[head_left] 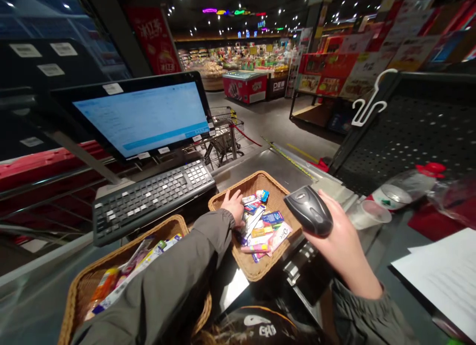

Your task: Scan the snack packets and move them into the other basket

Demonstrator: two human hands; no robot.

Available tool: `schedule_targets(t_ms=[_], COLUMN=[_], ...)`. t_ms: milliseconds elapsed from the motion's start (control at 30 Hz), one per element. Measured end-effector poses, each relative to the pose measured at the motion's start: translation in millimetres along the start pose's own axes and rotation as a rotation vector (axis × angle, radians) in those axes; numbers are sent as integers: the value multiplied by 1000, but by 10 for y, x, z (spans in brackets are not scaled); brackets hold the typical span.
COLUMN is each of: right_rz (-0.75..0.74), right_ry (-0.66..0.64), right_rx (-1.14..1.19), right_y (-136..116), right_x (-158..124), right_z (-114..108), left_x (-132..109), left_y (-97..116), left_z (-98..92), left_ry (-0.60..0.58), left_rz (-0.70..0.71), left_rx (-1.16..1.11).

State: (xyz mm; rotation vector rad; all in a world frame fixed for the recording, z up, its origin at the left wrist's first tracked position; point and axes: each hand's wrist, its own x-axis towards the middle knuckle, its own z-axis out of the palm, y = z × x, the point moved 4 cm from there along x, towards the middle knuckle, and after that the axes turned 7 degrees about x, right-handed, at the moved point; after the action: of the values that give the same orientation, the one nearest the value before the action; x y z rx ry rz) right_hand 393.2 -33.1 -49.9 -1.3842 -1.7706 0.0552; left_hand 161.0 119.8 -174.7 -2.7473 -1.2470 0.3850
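Two hands busy rn: right hand [340,236] wrapped round the barcode scanner [308,209], fingers closed under it, thumb side up. Hard smooth plastic, light imo, best held round the body. Left hand [233,204] is down in the wicker basket [223,200], fingertips on the small packets [260,228], which look thin, crinkly and slippery, so I'd pinch edges. Can't tell if it's gripping one, the fingers are hidden behind the knuckles.
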Motion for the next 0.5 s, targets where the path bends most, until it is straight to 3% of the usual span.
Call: schedule_targets(t_ms=[233, 500], right_rz=[66, 90], right_ry=[-23, -40], right_rx=[34, 50], right_y=[106, 158], right_x=[101, 134], right_z=[100, 134], left_x=[363, 701], left_y=[550, 865], left_z=[23, 409], left_ry=[13, -7], left_rz=[209, 260], left_rx=[-17, -36])
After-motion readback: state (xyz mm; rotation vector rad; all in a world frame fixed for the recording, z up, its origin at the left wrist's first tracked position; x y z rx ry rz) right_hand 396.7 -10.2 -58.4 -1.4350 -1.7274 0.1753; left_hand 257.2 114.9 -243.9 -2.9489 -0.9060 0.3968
